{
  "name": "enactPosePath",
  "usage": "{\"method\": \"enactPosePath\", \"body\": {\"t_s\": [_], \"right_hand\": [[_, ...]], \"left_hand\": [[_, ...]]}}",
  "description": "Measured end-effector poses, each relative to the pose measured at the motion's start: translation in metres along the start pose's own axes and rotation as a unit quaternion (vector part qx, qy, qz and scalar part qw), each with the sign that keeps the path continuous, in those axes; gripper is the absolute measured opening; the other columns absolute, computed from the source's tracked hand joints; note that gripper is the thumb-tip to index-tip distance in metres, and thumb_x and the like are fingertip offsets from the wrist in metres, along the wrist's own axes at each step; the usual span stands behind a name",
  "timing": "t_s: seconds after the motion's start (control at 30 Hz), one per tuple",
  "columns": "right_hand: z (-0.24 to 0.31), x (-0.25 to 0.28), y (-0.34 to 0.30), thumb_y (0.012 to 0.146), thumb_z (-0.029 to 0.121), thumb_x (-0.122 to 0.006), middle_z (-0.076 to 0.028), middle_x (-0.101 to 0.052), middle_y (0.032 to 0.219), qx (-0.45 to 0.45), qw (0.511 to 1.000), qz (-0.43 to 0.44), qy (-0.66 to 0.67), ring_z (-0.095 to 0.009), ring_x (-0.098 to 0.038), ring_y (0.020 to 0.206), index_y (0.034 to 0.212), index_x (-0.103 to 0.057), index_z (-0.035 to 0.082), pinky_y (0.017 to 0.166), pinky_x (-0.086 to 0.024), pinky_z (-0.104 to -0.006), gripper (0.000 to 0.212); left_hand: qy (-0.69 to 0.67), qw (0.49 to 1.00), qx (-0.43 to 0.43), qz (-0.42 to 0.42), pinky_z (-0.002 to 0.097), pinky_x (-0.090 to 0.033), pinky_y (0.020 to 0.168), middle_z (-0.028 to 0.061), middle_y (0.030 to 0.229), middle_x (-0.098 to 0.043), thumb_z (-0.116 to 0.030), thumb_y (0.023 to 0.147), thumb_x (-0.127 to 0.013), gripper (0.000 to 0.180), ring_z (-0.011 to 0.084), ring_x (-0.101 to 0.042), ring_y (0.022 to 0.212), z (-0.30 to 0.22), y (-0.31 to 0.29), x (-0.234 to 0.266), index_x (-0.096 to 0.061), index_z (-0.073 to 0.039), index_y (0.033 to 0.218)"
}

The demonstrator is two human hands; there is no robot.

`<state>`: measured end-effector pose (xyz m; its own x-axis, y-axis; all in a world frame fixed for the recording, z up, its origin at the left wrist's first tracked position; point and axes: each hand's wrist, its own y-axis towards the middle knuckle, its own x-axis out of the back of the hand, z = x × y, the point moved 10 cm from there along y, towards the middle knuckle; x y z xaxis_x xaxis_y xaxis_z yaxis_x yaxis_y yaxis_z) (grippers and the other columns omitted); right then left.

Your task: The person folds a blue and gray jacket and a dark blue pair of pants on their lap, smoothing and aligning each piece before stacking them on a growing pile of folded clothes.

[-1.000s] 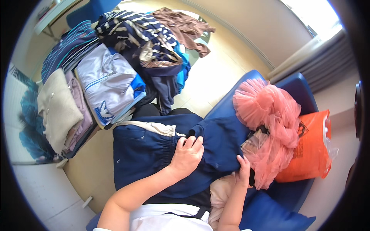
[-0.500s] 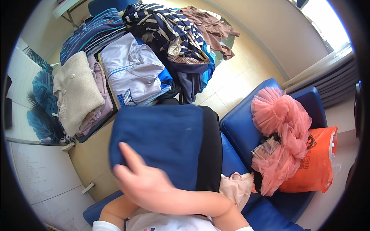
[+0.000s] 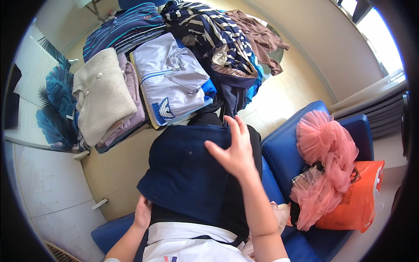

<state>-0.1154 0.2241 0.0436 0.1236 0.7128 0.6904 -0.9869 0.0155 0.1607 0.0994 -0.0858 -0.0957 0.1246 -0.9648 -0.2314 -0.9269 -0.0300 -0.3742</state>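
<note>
A dark navy piece of folded clothing (image 3: 187,170) lies across my lap on black trousers (image 3: 168,216). My left hand (image 3: 142,213) is at its near left edge, thumb and fingers closed on the fabric, with some fingertips hidden beneath it. Over the cloth's right side my right hand (image 3: 235,150) holds nothing, its thumb and fingers spread apart. In front of my knees, a silvery grey jacket (image 3: 168,78) with blue trim lies folded on a pile. Beside it on the left, a cream knitted cardigan (image 3: 104,96) rests over pinkish folded clothes (image 3: 134,94).
Farther off are striped folded shirts (image 3: 126,28), a navy-and-white striped garment (image 3: 214,32) and a brown garment (image 3: 257,32). On my right, a blue chair (image 3: 283,135) bears pink tulle (image 3: 325,153) beside an orange bag (image 3: 358,196). A white panel (image 3: 52,187) stands left.
My right hand has swung from the cloth's left side to its right, fingers now spread. My left hand has come into view at the near left edge. The cloth's outline has shifted and slants more.
</note>
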Motion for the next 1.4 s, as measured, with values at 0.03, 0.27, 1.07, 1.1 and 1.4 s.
{"method": "enactPosePath", "body": {"t_s": [0.03, 0.27, 1.07, 1.1, 1.4], "right_hand": [[-0.021, -0.013, 0.008, 0.071, 0.044, -0.080, -0.028, -0.044, 0.140, -0.050, 0.995, 0.085, 0.018, -0.041, -0.047, 0.127, 0.133, -0.053, 0.002, 0.104, -0.042, -0.0454, 0.080], [-0.060, -0.055, -0.004, 0.077, 0.037, -0.078, -0.012, -0.067, 0.097, -0.183, 0.919, 0.240, 0.253, -0.020, -0.065, 0.096, 0.115, -0.066, 0.000, 0.089, -0.049, -0.0310, 0.054], [-0.125, 0.084, -0.208, 0.078, 0.013, -0.077, -0.004, -0.062, 0.098, -0.268, 0.928, -0.133, 0.223, -0.014, -0.059, 0.091, 0.104, -0.060, 0.003, 0.081, -0.049, -0.0283, 0.033], [-0.125, 0.096, -0.194, 0.079, 0.012, -0.076, -0.005, -0.062, 0.105, -0.252, 0.932, -0.141, 0.219, -0.016, -0.059, 0.097, 0.107, -0.061, 0.003, 0.084, -0.049, -0.0305, 0.033], [-0.143, 0.055, -0.018, 0.076, 0.030, -0.083, -0.016, -0.061, 0.116, -0.228, 0.931, 0.016, 0.285, -0.021, -0.060, 0.102, 0.135, -0.049, -0.005, 0.089, -0.051, -0.0343, 0.077]], "left_hand": [[-0.161, 0.984, 0.073, -0.023, 0.0465, -0.023, 0.116, 0.0120, 0.155, -0.033, -0.056, 0.089, -0.057, 0.078, 0.0299, -0.027, 0.144, 0.023, 0.000, 0.008, -0.042, -0.002, 0.144], [-0.155, 0.974, 0.144, -0.086, 0.0396, -0.035, 0.112, 0.0084, 0.139, -0.053, -0.034, 0.093, -0.066, 0.062, 0.0228, -0.048, 0.130, 0.014, 0.034, -0.010, -0.042, -0.005, 0.144], [0.424, 0.883, -0.164, 0.116, 0.0394, -0.038, 0.107, 0.0197, 0.133, -0.051, -0.038, 0.086, -0.071, 0.055, 0.0325, -0.050, 0.125, -0.099, 0.194, -0.180, -0.062, -0.002, 0.126], [0.465, 0.858, -0.190, 0.103, 0.0398, -0.037, 0.108, 0.0200, 0.134, -0.049, -0.039, 0.085, -0.072, 0.056, 0.0331, -0.049, 0.125, -0.101, 0.186, -0.179, -0.062, -0.002, 0.126], [0.458, 0.868, -0.153, 0.115, 0.0431, -0.035, 0.111, 0.0221, 0.141, -0.044, -0.046, 0.077, -0.078, 0.083, 0.0358, -0.045, 0.131, -0.101, 0.201, -0.205, -0.050, 0.005, 0.136]]}}
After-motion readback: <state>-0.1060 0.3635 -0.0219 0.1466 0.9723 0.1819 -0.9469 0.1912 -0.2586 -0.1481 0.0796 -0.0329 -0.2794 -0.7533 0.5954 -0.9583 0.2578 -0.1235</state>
